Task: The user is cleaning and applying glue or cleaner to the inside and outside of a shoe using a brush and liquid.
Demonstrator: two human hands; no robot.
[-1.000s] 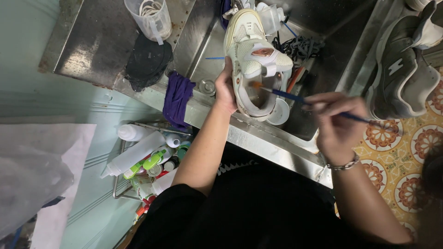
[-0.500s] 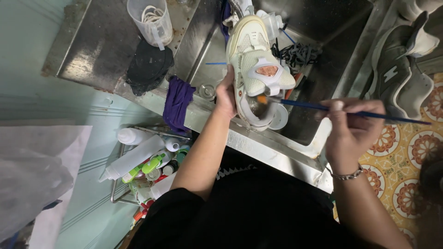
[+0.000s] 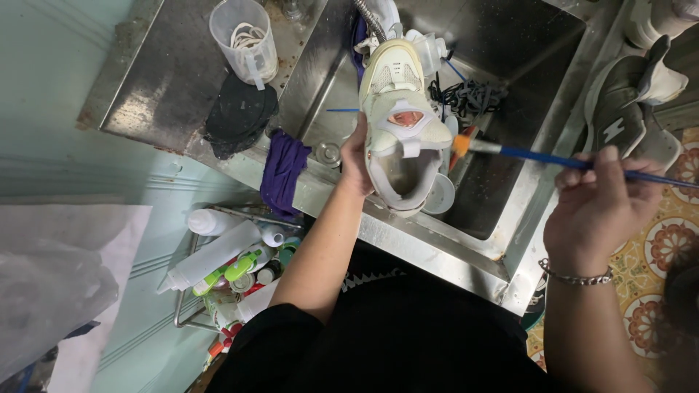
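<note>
Your left hand (image 3: 357,156) clamps pale sneaker (image 3: 400,124) over steel sink (image 3: 524,44), at 12 o'clock. Right hand (image 3: 597,207) pinches blue-handled brush (image 3: 553,159); bristles just off shoe's 3 o'clock side. Step looks like detail-brushing upper; next stroke needs light contact, steady shoe.

Even indoor light, soft glare on steel sink (image 3: 408,240); edges blurred, warped

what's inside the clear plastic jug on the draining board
The clear jug holds a coil of white cord or laces. Its bottom is hidden under the coil. Just below it lies a black insole.
</note>
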